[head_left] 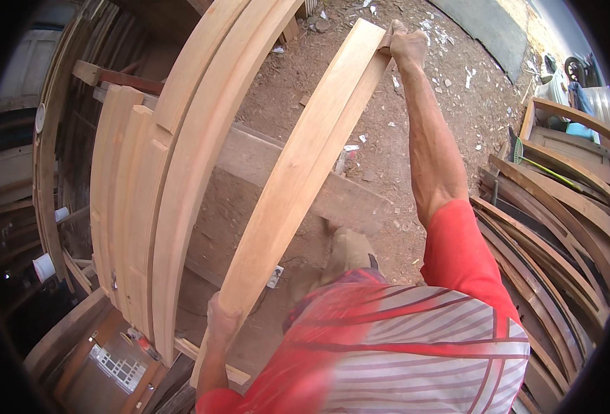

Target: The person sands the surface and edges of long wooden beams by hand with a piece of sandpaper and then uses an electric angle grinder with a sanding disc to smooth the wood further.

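Note:
A long pale wooden board with a stepped edge slants from near left to far right in front of me. My left hand is closed round its near end, the fingers partly hidden. At the far end my right hand, arm stretched out, is closed in a fist against the board's right edge. Between that fist and the board is a small brown flat piece, whose kind I cannot make out. Under the board lies a wide, dusty plank.
Several long pale boards stand close on the left. Curved wooden pieces are stacked at the right, with a green rake among them. White scraps litter the dirt floor. A dark framed panel lies near left.

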{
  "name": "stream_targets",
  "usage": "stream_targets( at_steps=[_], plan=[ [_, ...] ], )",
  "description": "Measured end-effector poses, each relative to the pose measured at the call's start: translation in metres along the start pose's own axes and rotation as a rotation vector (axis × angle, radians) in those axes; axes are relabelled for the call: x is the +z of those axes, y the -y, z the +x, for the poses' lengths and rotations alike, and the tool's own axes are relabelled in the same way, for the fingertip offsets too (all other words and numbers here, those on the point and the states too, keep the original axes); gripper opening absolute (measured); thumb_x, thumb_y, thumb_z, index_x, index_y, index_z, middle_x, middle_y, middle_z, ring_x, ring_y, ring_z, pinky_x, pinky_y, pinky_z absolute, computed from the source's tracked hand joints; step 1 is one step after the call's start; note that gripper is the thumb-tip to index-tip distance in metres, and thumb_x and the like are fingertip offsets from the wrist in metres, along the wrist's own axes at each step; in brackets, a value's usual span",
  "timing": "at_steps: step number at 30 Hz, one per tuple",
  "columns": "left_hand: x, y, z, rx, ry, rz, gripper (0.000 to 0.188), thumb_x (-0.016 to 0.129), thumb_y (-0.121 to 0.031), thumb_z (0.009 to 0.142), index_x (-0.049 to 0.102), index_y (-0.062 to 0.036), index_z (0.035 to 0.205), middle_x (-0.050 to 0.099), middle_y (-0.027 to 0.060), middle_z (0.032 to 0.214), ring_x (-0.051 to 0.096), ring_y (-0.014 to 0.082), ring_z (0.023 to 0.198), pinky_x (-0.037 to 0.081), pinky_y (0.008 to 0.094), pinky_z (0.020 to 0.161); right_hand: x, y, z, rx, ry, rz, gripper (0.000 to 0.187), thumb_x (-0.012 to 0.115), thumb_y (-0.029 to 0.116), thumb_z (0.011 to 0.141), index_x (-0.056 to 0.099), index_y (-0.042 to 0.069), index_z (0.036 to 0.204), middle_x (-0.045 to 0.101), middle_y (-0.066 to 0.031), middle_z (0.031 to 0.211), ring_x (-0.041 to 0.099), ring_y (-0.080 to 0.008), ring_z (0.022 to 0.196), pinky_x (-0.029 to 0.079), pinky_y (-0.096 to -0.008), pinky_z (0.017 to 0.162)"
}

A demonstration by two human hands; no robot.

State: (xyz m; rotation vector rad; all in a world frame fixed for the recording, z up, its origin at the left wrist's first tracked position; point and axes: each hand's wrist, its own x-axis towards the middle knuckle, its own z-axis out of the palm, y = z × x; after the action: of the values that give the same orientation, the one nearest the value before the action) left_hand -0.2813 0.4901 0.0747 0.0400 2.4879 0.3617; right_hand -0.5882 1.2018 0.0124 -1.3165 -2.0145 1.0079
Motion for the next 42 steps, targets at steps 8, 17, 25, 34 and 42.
stream_targets(
  at_steps=[8,17,25,34,42],
  plan=[
    [0.006,0.007,-0.001,0.028,0.052,-0.165,0.084,0.087,-0.018,0.076,0.042,0.0001,0.144,0.054,0.0269,0.136,0.052,0.0454,0.128,0.041,0.0554,0.11,0.003,-0.008,-0.05,-0.133,-0.007,0.041,0.053,0.074,0.04,0.097,0.063,-0.011,0.095,0.07,-0.032,0.097,0.07,-0.0471,0.096,0.053,-0.0529,0.088],
    [0.016,0.027,-0.009,0.03,0.016,-0.125,0.084,0.086,-0.022,0.077,0.042,-0.002,0.146,0.053,0.0262,0.136,0.051,0.0459,0.128,0.04,0.0564,0.111,-0.011,-0.016,-0.128,-0.115,0.066,0.082,0.052,0.072,0.042,0.098,0.059,-0.008,0.09,0.066,-0.0273,0.091,0.066,-0.0412,0.089,0.051,-0.0497,0.083],
    [0.007,0.018,0.002,0.006,0.01,-0.12,0.086,0.088,-0.023,0.076,0.042,-0.0037,0.146,0.053,0.0245,0.137,0.05,0.0459,0.129,0.04,0.0574,0.11,-0.008,0.013,-0.006,-0.046,0.063,-0.138,0.056,0.071,0.043,0.098,0.065,-0.013,0.101,0.07,-0.0373,0.108,0.071,-0.048,0.102,0.055,-0.0504,0.089],
    [0.019,0.032,-0.009,0.029,-0.024,-0.124,0.086,0.088,-0.023,0.075,0.043,-0.0059,0.146,0.053,0.024,0.136,0.05,0.0458,0.129,0.039,0.0578,0.11,-0.042,-0.006,-0.245,0.118,0.29,0.095,0.051,0.07,0.041,0.101,0.057,-0.008,0.096,0.064,-0.0259,0.096,0.066,-0.0386,0.094,0.051,-0.0494,0.085],
    [0.011,0.026,-0.001,0.116,-0.052,-0.092,0.085,0.087,-0.028,0.077,0.043,-0.0058,0.147,0.055,0.0249,0.134,0.052,0.0461,0.127,0.04,0.0567,0.108,-0.023,0.003,-0.085,-0.054,0.079,-0.027,0.052,0.072,0.043,0.098,0.062,-0.008,0.095,0.071,-0.0316,0.098,0.072,-0.0436,0.094,0.054,-0.0492,0.087]
  ],
)
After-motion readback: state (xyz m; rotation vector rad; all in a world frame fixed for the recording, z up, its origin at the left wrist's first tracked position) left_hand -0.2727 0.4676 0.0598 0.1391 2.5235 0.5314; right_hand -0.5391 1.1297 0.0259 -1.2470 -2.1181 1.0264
